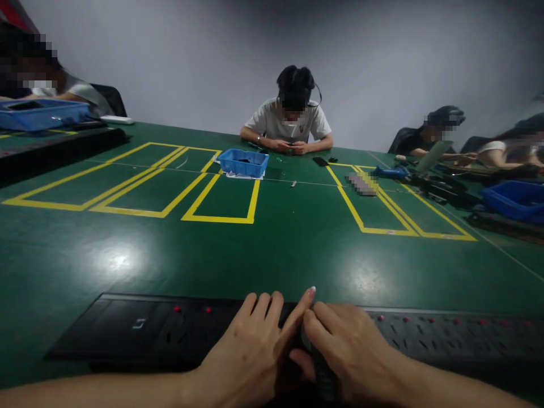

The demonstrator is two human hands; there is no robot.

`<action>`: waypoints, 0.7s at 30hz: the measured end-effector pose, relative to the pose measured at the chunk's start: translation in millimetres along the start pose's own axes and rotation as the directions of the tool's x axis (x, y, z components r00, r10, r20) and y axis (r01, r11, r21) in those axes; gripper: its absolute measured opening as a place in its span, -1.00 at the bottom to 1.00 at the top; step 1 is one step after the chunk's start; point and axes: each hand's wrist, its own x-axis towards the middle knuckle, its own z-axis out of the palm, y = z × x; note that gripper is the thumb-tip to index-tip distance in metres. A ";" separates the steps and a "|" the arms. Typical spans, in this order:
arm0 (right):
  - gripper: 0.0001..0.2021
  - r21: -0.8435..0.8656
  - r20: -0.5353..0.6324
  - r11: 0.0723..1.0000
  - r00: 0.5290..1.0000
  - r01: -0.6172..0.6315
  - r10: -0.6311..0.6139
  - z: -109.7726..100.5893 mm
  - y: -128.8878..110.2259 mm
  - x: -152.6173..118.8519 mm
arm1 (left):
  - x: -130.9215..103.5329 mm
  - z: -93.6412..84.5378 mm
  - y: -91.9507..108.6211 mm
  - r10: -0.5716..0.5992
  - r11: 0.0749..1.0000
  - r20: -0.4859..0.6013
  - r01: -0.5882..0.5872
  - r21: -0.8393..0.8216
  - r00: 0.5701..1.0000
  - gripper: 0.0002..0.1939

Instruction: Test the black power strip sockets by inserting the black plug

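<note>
A long black panel [127,328] with slots and small red parts lies along the near edge of the green table. My left hand [255,340] rests on the panel's middle, its index finger stretched out and its other fingers bent over the far edge. Right beside it, my right hand [346,345] has its fingers curled round a dark ribbed object [322,377], whose lower part shows between the hands. The hands nearly touch at the fingertips. What lies under the palms is hidden.
Yellow tape rectangles mark the green table [280,249]. A blue bin [243,163] stands before a person [293,124] across the table. More people sit left and right, near blue bins [42,115] [516,199] and dark parts.
</note>
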 end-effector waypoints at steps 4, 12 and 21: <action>-0.76 -0.135 -0.215 0.991 0.976 0.000 -0.030 9.7 -1.9 -2.0 | -2.0 1.6 -2.0 0.021 0.996 -0.015 -0.019 0.088 1.000 -0.27; -0.82 -0.250 -0.267 0.968 0.963 -0.035 -0.034 11.9 2.4 0.8 | -2.6 2.8 -12.4 0.151 0.955 -0.148 -0.105 0.277 0.977 -0.43; -0.78 -0.183 -0.232 0.982 0.973 -0.045 0.002 11.0 4.1 0.9 | -6.7 10.2 -14.4 0.177 0.964 -0.101 -0.152 0.220 0.979 -0.41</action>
